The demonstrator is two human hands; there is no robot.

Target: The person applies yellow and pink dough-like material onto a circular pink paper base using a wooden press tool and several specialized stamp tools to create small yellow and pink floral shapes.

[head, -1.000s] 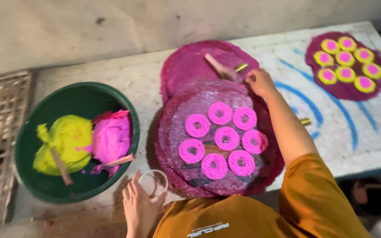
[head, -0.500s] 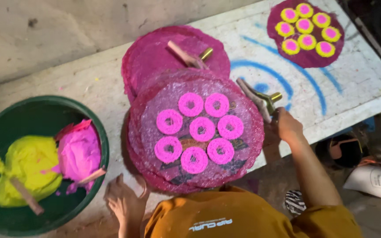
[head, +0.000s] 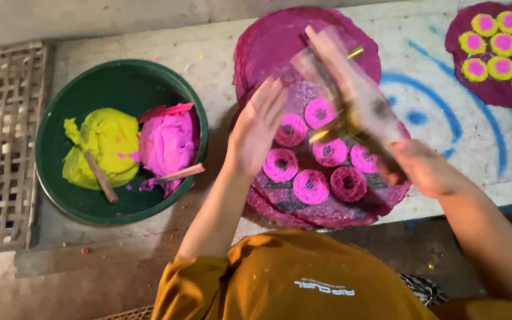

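Note:
A round magenta sheet [head: 303, 208] lies on the table's front edge and carries several pink rings [head: 310, 186]. My left hand [head: 259, 127] hovers flat above its left side, fingers apart, holding nothing. My right hand [head: 425, 169] is over the sheet's right edge. It grips a long tool [head: 351, 89] of wood and brass-coloured metal, blurred by motion, which slants up and left across the rings. A second magenta sheet [head: 280, 41] lies bare just behind the first.
A green basin [head: 120, 68] at the left holds yellow paste [head: 99, 145] and pink paste [head: 170, 142], each with a wooden stick. A woven bamboo rack [head: 1, 148] sits at far left. Another magenta sheet [head: 493, 95] with yellow-and-pink rings lies at back right.
My right hand has lifted the long tool off the table at the right and swung it over the rings. My left hand has risen from the sheet's front edge to above it.

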